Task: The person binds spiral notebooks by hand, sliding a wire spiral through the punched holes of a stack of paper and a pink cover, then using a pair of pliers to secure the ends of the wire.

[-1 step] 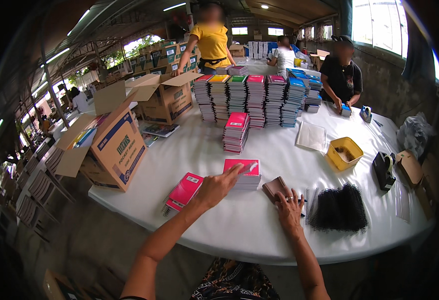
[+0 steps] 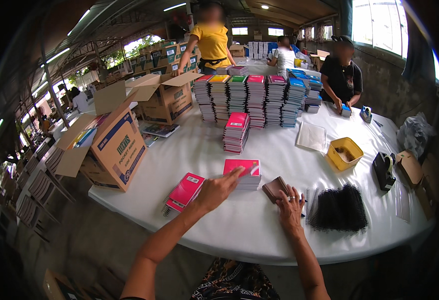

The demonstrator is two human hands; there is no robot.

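My left hand (image 2: 218, 192) reaches over a squared stack of pink-covered memo sheaves (image 2: 241, 166). Its fingers are closed at the top sheaf, whose near right corner looks lifted and blurred; the thumb is hidden. Left of that hand lie a few pink spiral notebooks (image 2: 187, 189), with their coils toward the table's near left. My right hand (image 2: 292, 210) rests on the table, fingers apart and slightly bent, its fingertips beside a brown block (image 2: 275, 189). Dark thin tips show beside those fingers, too small to name. Close by on the right lies a pile of black spiral coils (image 2: 340, 207).
Tall rows of notebooks (image 2: 257, 100) and a shorter pink stack (image 2: 236, 132) stand ahead. Open cartons (image 2: 122, 150) are at left. A yellow tub (image 2: 344, 152), tape dispenser (image 2: 383, 171) and white sheet (image 2: 311, 136) lie right. Co-workers stand across the white table (image 2: 219, 230).
My left hand has shifted very slightly, and the pale lifted edge at its fingertips sits lower. My right hand has barely moved, just off the brown block.
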